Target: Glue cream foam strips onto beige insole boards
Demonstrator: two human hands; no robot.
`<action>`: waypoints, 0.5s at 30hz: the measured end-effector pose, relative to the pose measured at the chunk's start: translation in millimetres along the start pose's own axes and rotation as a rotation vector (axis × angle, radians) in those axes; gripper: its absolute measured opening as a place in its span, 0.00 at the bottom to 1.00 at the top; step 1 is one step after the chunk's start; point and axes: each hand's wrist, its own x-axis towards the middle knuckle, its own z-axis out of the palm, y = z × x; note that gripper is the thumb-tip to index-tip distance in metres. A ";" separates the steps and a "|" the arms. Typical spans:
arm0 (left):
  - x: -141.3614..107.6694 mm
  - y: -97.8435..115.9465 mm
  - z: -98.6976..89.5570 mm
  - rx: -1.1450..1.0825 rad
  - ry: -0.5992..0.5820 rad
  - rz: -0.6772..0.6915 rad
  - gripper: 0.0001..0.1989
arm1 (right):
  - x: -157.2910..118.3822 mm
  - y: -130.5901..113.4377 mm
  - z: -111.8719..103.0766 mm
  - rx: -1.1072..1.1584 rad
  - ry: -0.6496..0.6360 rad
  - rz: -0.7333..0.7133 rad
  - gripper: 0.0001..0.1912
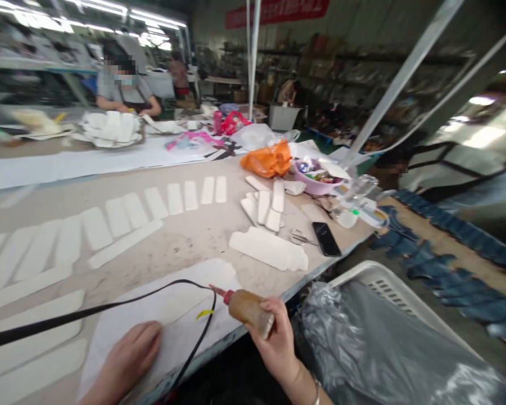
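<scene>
One bottle [248,310]: amber body, red nozzle [221,292], held tilted over the near edge of the counter [185,236], nozzle up and toward the sheet.
Right hand [276,343]: fingers grasping the bottle round its base end.
Left hand [129,357]: on or just over the sheet [109,320], fingers bent; can't tell if they pinch anything.
Strap [105,306]: black, runs in from the left, bends by the nozzle tip, drops past the near edge; contact with nozzle or sheet unclear.
Yellow bit [204,314]: just beside the strap, below the nozzle.
White strips [175,198]: spread in a row, left to middle; longer ones nearer the left hand.
Pile [263,207]: loose white pieces, some overlapping, beyond a wide white piece [267,248].
Right end of counter: scissors [301,237] next to phone [326,239], lilac basin [320,183] farther back, orange bag [267,160] beside it.
Beside counter: pale crate [365,273] with grey plastic [362,343].
Across: a person [129,93] in a mask, near a heap of white pieces [109,129].
Strap risk: likely the main one; nozzle could snag it if the bottle swings left.
Drip risk: a squeeze or downward tip could let contents, if runny, mark sheet or strips.
Grip risk: hold is at the base end, so the nozzle may wander.
Sheet risk: a dragging left hand could crease or shift it.
</scene>
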 end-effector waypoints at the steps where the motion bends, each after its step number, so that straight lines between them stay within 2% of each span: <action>1: -9.8 2.0 -2.8 0.023 0.003 -0.011 0.10 | -5.5 0.8 3.6 0.006 -0.026 -0.015 0.20; 5: -21.7 12.3 0.9 0.034 0.103 -0.079 0.12 | -28.0 -5.8 17.6 0.024 -0.087 -0.085 0.20; 8: -18.5 20.0 5.9 -0.024 0.140 -0.150 0.14 | -42.3 -15.7 22.5 0.076 -0.039 -0.060 0.20; 13: -2.0 38.8 -6.1 -0.360 0.135 -0.420 0.19 | -54.2 -31.8 16.8 0.436 0.061 0.351 0.25; 15: 3.8 50.1 -16.4 -0.465 0.112 -0.431 0.20 | -54.0 -39.2 12.6 0.561 0.108 0.459 0.27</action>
